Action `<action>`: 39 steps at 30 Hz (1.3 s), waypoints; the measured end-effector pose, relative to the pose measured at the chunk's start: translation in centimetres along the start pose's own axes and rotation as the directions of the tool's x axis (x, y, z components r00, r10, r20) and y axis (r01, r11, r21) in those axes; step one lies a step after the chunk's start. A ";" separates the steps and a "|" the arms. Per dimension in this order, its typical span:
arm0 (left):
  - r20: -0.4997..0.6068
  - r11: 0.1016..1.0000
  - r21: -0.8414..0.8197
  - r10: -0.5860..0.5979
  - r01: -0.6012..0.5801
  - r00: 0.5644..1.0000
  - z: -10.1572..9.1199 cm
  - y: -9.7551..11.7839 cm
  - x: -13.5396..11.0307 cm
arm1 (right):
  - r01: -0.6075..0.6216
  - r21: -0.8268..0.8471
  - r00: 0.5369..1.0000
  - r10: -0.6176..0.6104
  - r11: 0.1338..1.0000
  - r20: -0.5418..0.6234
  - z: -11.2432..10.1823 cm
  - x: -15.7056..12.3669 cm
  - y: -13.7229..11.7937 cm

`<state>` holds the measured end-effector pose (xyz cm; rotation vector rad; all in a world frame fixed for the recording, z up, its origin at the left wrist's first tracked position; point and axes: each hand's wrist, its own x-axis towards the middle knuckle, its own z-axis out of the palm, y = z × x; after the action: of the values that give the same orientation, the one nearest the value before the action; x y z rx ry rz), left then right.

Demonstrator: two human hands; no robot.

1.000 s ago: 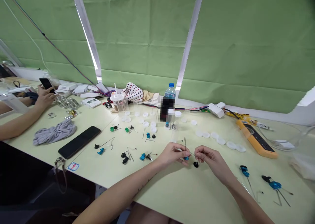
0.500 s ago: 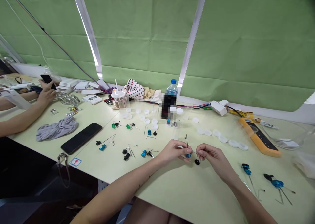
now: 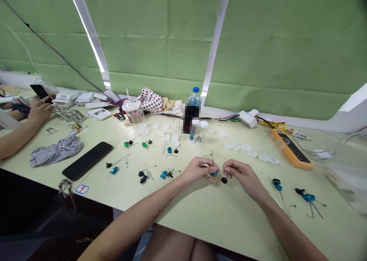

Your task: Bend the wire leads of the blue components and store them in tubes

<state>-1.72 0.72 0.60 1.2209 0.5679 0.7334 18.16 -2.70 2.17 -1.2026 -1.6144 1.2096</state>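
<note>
My left hand (image 3: 197,170) pinches a small blue part (image 3: 213,173) from which a thin metal pin (image 3: 212,158) sticks up. My right hand (image 3: 239,173) is closed close beside it, its fingertips pinching a thin wire that reaches toward the blue part. A small black cap (image 3: 224,180) lies on the table just below the two hands. Both hands hover low over the pale green table (image 3: 218,215).
Small blue, green and black parts with wires (image 3: 143,173) lie left of my hands, more blue ones (image 3: 304,196) to the right. White caps (image 3: 252,153), a water bottle (image 3: 194,104), a yellow meter (image 3: 291,149), a black phone (image 3: 87,160) and grey cloth (image 3: 54,152) are about. Another person's hands (image 3: 38,110) hold a phone at far left.
The view has shifted a little; both hands stay together on the blue part, with only slight finger movement.
</note>
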 end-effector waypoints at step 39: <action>-0.078 0.999 0.040 -0.012 0.015 0.997 0.5 -1.8 0.9 | 0.316 -0.796 0.860 -0.510 0.516 0.011 13.3 -10.0 0.1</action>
<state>-0.43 0.76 -1.01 1.2288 0.6571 0.7642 8.25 -15.56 -1.69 -1.2532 -2.1625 -0.0212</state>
